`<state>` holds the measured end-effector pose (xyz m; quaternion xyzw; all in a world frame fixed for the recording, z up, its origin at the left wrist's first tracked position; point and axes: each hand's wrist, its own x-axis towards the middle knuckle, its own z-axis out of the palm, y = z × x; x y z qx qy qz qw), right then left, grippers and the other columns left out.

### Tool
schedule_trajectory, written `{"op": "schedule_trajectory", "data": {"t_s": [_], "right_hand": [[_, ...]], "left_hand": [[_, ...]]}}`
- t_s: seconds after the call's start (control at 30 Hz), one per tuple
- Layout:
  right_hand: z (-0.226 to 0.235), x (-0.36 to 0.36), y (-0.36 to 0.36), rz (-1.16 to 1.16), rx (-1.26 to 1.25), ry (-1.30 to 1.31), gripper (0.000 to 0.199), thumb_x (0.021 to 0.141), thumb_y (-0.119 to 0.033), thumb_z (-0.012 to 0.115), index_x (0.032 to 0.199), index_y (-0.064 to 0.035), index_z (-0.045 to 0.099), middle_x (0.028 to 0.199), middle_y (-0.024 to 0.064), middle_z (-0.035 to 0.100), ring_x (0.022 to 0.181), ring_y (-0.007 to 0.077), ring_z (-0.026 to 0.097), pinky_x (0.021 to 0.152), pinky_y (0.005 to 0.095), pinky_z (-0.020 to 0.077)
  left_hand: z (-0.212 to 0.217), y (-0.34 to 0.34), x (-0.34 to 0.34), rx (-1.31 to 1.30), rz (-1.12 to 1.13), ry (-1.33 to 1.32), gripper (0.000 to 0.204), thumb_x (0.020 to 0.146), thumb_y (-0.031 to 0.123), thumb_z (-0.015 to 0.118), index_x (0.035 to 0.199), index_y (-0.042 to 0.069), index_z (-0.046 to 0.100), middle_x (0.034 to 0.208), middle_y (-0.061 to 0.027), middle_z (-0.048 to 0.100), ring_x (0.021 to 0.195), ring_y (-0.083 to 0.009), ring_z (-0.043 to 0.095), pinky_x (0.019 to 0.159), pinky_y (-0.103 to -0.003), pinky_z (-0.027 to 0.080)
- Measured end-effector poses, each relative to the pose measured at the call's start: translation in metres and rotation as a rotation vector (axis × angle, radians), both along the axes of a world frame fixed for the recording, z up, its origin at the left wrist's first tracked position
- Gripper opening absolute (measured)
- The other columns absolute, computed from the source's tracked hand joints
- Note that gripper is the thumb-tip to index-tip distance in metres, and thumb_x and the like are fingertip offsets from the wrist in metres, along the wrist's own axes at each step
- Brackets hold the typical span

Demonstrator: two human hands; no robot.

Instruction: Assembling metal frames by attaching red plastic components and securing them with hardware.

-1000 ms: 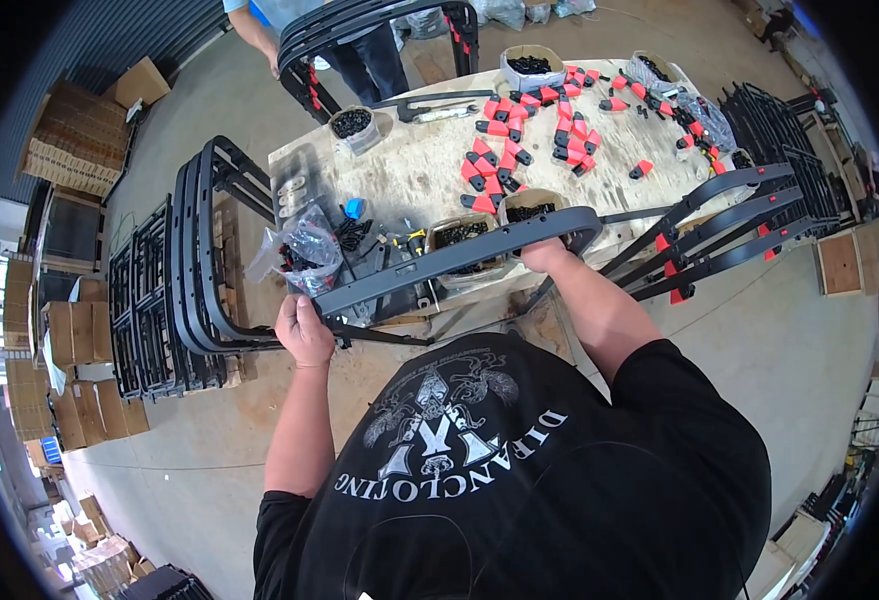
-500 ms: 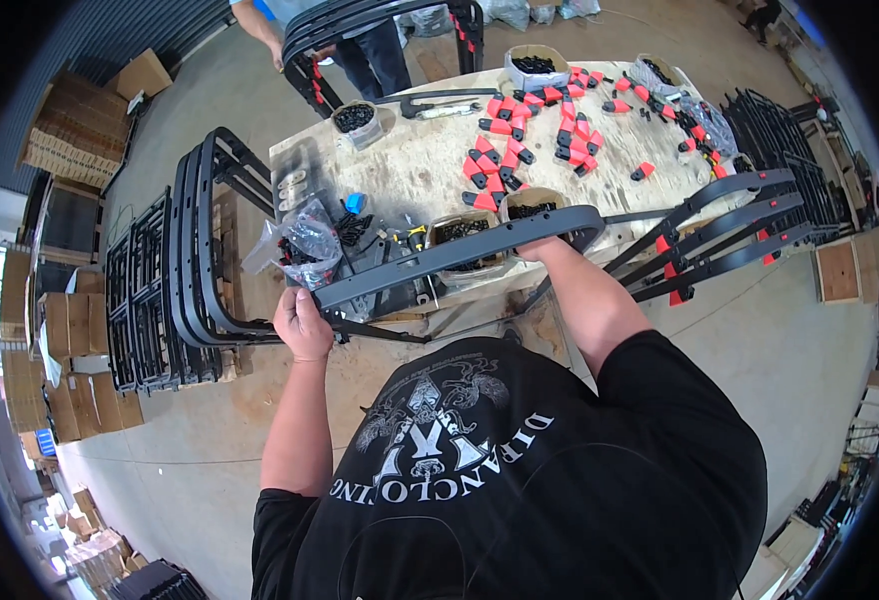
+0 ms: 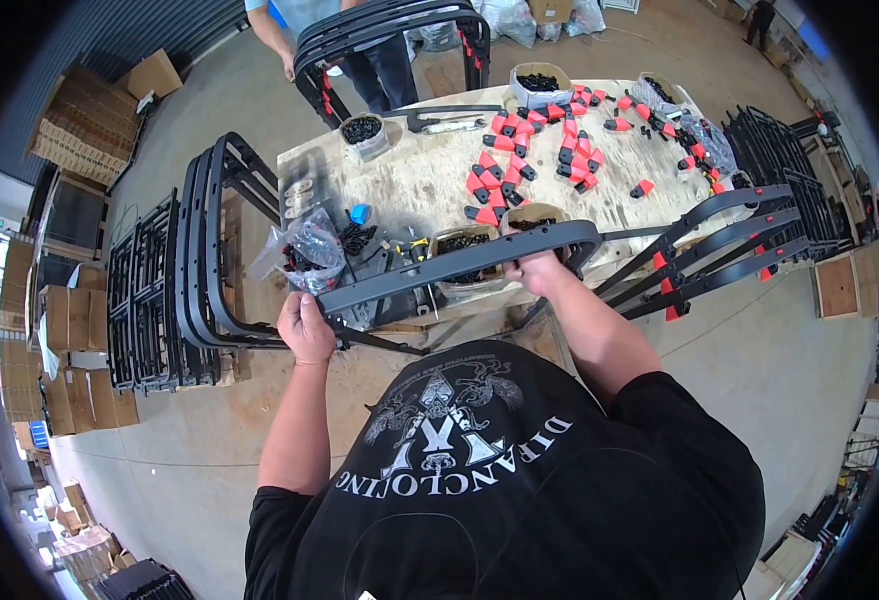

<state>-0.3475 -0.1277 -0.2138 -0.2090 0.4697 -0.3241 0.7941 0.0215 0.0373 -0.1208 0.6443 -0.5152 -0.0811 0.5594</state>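
A dark grey tubular metal frame (image 3: 440,263) with rounded corners is held across in front of me, over the near edge of the work table. My left hand (image 3: 306,328) is closed on its left end, thumb on top. My right hand (image 3: 537,270) is closed round the bar near its right bend, part of the fingers hidden behind it. Just beyond that hand, an open box (image 3: 533,213) holds small black parts. Another box of black parts (image 3: 463,241) is partly covered by the bar. Left of it are a clear plastic bag (image 3: 314,244) and a yellow-handled tool (image 3: 417,243).
Red-and-black plastic pieces (image 3: 500,180) are strewn over the plywood table (image 3: 410,180). Curved frames stand at the left (image 3: 195,250) and right (image 3: 730,235). Across the table, a person (image 3: 375,70) stands behind more frames (image 3: 390,25). Cardboard boxes (image 3: 80,340) are stacked far left.
My right hand has drawn back toward me and slightly left along the bar, showing more below it. My left hand keeps its hold. The view has shifted slightly.
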Motion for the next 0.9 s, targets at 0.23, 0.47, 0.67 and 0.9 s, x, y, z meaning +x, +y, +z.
{"op": "schedule_trajectory", "data": {"t_s": [0.23,0.47,0.67,0.9], "right_hand": [[0.095,0.016,0.059,0.451,-0.091,0.118,0.013,0.101,-0.018,0.052,0.103,-0.0057,0.056,0.071,0.0015,0.053,0.052,0.0107,0.046,0.044,0.0264,0.0289],[0.191,-0.006,0.069,0.458,-0.160,-0.025,0.012,0.100,-0.018,0.059,0.099,-0.0066,0.057,0.068,-0.0040,0.045,0.050,0.0043,0.035,0.044,0.0223,0.0241],[0.279,0.054,0.007,0.325,-1.030,0.347,0.021,0.097,-0.027,0.065,0.097,-0.0067,0.062,0.068,-0.0043,0.050,0.058,0.0069,0.043,0.051,0.0254,0.0349],[0.144,0.128,-0.098,0.253,-1.169,0.729,0.034,0.089,-0.034,0.070,0.095,-0.0008,0.066,0.085,0.0146,0.070,0.080,0.0273,0.067,0.073,0.0388,0.0520]], "left_hand": [[-0.004,0.004,0.004,-0.010,0.026,0.011,0.030,0.100,0.021,0.049,0.082,-0.001,0.059,0.068,-0.0006,0.047,0.065,-0.0101,0.039,0.058,-0.030,0.033],[-0.001,0.002,0.001,-0.012,0.023,-0.005,0.031,0.100,0.021,0.049,0.080,0.000,0.058,0.068,-0.0014,0.046,0.064,-0.0106,0.039,0.057,-0.030,0.033],[0.002,0.007,-0.002,0.010,0.053,0.004,0.032,0.101,0.021,0.048,0.077,0.000,0.056,0.066,-0.0001,0.042,0.063,-0.0106,0.038,0.057,-0.030,0.033],[-0.003,0.006,-0.007,0.024,0.187,-0.035,0.023,0.102,0.018,0.049,0.093,0.000,0.058,0.081,-0.0043,0.051,0.075,-0.0144,0.045,0.071,-0.028,0.040]]}}
